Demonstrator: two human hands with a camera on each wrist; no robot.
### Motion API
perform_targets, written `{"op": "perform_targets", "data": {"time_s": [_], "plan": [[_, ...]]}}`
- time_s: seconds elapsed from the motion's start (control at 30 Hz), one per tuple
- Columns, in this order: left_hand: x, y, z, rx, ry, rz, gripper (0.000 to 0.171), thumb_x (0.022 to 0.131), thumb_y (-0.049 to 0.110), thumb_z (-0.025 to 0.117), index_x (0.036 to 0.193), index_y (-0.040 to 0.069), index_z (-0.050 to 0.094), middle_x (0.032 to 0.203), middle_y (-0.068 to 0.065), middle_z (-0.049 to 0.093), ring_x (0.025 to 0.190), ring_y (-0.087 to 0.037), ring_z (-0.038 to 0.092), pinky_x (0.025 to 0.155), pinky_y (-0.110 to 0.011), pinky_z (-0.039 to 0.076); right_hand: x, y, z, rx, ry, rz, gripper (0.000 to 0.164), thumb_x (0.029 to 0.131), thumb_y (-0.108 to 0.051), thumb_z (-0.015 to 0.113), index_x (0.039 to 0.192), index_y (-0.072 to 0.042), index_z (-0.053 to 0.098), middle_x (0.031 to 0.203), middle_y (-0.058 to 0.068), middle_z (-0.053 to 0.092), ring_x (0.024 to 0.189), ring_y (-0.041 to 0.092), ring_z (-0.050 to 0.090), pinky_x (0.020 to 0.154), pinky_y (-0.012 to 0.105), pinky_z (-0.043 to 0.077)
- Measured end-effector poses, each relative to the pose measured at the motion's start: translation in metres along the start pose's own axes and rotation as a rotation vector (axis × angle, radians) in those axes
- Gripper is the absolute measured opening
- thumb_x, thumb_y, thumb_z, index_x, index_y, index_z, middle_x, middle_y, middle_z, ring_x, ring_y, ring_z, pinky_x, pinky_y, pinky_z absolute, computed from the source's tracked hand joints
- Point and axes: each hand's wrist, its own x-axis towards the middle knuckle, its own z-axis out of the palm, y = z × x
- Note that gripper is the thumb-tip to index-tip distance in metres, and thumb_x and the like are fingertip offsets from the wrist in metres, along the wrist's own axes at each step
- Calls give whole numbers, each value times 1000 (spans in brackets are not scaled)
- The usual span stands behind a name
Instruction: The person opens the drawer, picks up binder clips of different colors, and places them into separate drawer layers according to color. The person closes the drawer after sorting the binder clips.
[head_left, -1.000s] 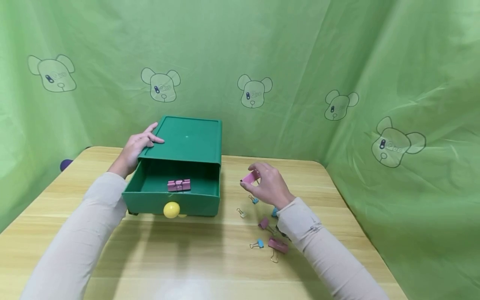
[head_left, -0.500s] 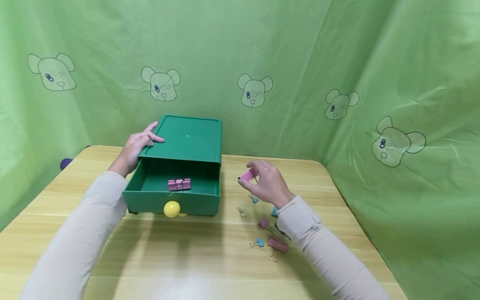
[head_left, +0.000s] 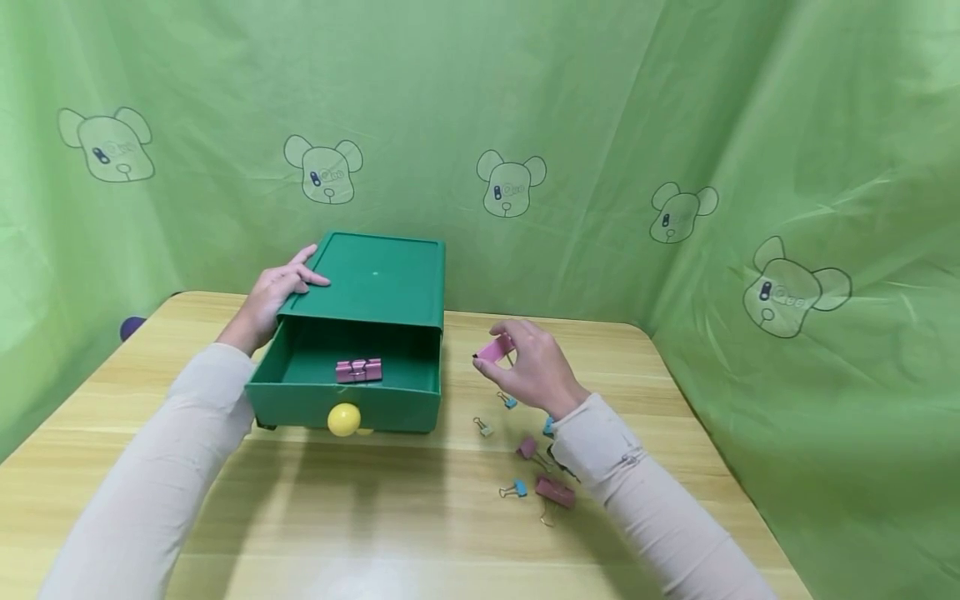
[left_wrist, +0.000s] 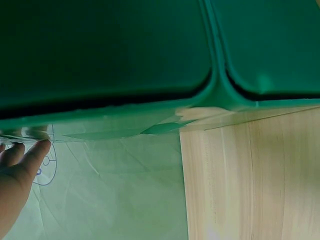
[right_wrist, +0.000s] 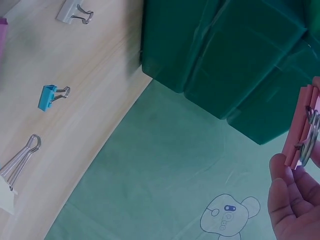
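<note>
A green drawer box (head_left: 378, 271) stands on the table, its drawer (head_left: 408, 408) pulled out towards me. My left hand (head_left: 270, 300) rests on the top left edge of the box with fairly straight fingers; its thumb is hidden. Inside the drawer lies a pink binder clip (head_left: 358, 370). Right of the box, my right hand (head_left: 542, 367) pinches another pink binder clip (head_left: 492, 349) between thumb and fingers, raised above the table. The right wrist view shows the held clip's (right_wrist: 299, 131) wire handles folded at its side.
Several loose binder clips lie below my right hand, among them a blue one (head_left: 517, 487), a large pink one (head_left: 555, 492) and a pale one (head_left: 483, 427). A yellow knob (head_left: 343, 419) juts from the drawer front. A green curtain (head_left: 585, 250) hangs behind the table (head_left: 337, 517).
My right hand has shifted slightly left and up, with the pink binder clip still pinched. The left hand, box and drawer stay as they were.
</note>
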Motion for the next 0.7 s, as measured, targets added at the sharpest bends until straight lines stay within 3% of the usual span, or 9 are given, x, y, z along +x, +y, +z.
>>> {"op": "perform_targets", "data": {"time_s": [0.3, 0.7], "plan": [[-1, 0, 0, 11, 5, 1, 39, 92, -1, 33, 100, 2, 71, 162, -7, 9, 147, -33, -3, 112, -60, 2, 2, -3, -1, -6, 18, -24, 41, 79, -30, 80, 105, -1, 65, 103, 12, 68, 82, 22, 63, 69, 35, 53], [0, 0, 0, 9, 4, -3, 41, 92, -1, 33, 97, 7, 73, 162, -7, 9, 147, -33, -3, 112, -60, 1, 4, -10, -5, 4, 26, -31, 41, 79, -29, 79, 105, -1, 65, 92, 10, 66, 76, 19, 59, 61, 30, 48]]}}
